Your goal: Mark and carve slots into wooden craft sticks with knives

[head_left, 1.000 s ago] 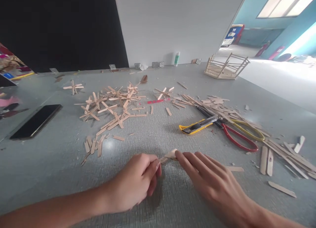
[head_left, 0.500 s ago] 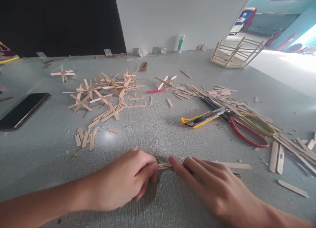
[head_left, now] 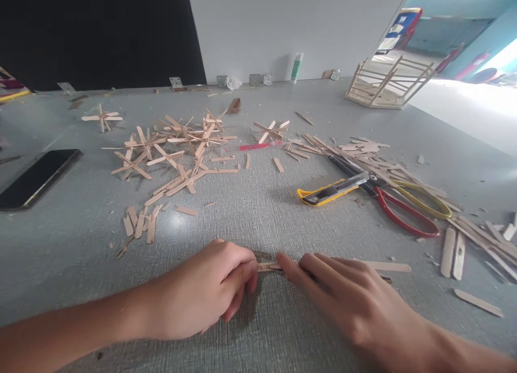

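My left hand (head_left: pixel 220 287) is closed, thumb and fingers pinching one end of a thin wooden craft stick (head_left: pixel 267 267) just above the grey table. My right hand (head_left: pixel 339 292) bears down on the other end, its fingers bent over the stick and its thumb hidden beneath. A short stretch with a dark slit or mark shows between the hands. Another pale craft stick (head_left: pixel 390 266) juts out to the right from under my right hand. A dark, thin sliver (head_left: pixel 262 254) lies just beyond the fingertips.
Star-shaped stick assemblies (head_left: pixel 141 147) lie at left centre. A yellow utility knife (head_left: pixel 333 192) rests against scissors (head_left: pixel 407 214) amid loose sticks. A phone (head_left: pixel 38 179) lies left. A glue stick (head_left: pixel 296 68) and a stick frame (head_left: pixel 388 85) stand at the back.
The hands and the stick keep nearly the same pose. The whole view has shifted very slightly.
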The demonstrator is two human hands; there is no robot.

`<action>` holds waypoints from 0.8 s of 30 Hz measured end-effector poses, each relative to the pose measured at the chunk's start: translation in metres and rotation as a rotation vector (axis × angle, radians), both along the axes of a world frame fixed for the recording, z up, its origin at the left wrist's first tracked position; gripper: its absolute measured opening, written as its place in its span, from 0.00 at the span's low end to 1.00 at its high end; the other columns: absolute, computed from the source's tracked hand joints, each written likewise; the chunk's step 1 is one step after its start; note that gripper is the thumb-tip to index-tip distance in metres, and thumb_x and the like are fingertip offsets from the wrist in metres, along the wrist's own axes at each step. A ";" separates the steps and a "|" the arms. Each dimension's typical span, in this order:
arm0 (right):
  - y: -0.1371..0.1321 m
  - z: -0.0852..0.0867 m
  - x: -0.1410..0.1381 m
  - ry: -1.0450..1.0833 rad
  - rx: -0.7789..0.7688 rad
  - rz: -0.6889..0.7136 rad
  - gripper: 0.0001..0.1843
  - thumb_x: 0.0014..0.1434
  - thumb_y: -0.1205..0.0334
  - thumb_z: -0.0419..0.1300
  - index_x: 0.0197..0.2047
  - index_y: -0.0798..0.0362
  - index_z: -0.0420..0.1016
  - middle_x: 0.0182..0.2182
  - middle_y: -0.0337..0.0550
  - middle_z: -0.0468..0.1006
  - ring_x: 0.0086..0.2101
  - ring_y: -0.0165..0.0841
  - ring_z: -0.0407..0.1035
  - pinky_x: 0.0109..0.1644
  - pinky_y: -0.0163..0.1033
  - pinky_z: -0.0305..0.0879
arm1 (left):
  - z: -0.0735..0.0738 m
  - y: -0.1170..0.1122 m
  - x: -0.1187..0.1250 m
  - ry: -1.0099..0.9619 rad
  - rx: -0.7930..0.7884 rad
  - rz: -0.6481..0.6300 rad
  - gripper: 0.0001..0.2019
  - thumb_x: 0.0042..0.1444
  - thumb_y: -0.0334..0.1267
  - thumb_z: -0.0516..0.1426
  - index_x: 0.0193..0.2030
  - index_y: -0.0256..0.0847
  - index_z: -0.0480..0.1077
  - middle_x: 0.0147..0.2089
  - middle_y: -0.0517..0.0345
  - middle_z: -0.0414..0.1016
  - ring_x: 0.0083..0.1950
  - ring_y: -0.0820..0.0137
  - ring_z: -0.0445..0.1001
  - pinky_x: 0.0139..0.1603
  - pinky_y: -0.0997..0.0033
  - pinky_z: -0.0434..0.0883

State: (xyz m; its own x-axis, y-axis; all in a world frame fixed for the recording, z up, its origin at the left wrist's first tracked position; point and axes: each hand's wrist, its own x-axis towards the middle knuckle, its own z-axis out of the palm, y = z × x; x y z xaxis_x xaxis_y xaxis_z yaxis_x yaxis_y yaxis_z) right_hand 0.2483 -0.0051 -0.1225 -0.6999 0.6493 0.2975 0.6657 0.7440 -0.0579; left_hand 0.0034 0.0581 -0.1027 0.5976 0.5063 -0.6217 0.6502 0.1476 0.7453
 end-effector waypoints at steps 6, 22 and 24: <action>-0.005 0.002 -0.004 -0.088 0.082 -0.006 0.24 0.71 0.77 0.36 0.58 0.72 0.69 0.30 0.47 0.78 0.25 0.34 0.74 0.24 0.38 0.73 | 0.000 -0.001 0.001 -0.035 0.102 -0.038 0.18 0.73 0.44 0.45 0.33 0.42 0.66 0.20 0.66 0.66 0.15 0.78 0.59 0.14 0.82 0.56; -0.006 -0.001 -0.010 -0.148 0.137 -0.027 0.21 0.68 0.80 0.41 0.57 0.74 0.68 0.30 0.46 0.78 0.25 0.36 0.75 0.22 0.41 0.71 | 0.003 0.000 0.005 -0.044 0.205 -0.102 0.21 0.75 0.41 0.43 0.28 0.41 0.61 0.19 0.68 0.64 0.16 0.80 0.60 0.20 0.82 0.59; -0.005 -0.002 -0.009 -0.121 0.157 -0.033 0.21 0.69 0.80 0.39 0.57 0.74 0.67 0.30 0.46 0.79 0.25 0.35 0.75 0.23 0.41 0.71 | 0.004 0.000 0.005 -0.037 0.174 -0.096 0.21 0.75 0.42 0.43 0.29 0.41 0.61 0.19 0.68 0.64 0.16 0.81 0.60 0.19 0.83 0.59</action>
State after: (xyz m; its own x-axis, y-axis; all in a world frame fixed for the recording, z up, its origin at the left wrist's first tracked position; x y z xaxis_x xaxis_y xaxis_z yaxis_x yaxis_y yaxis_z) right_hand 0.2390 -0.0104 -0.1242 -0.7157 0.6249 0.3118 0.6849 0.7153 0.1386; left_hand 0.0079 0.0583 -0.0982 0.6691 0.5439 -0.5065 0.6266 -0.0466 0.7779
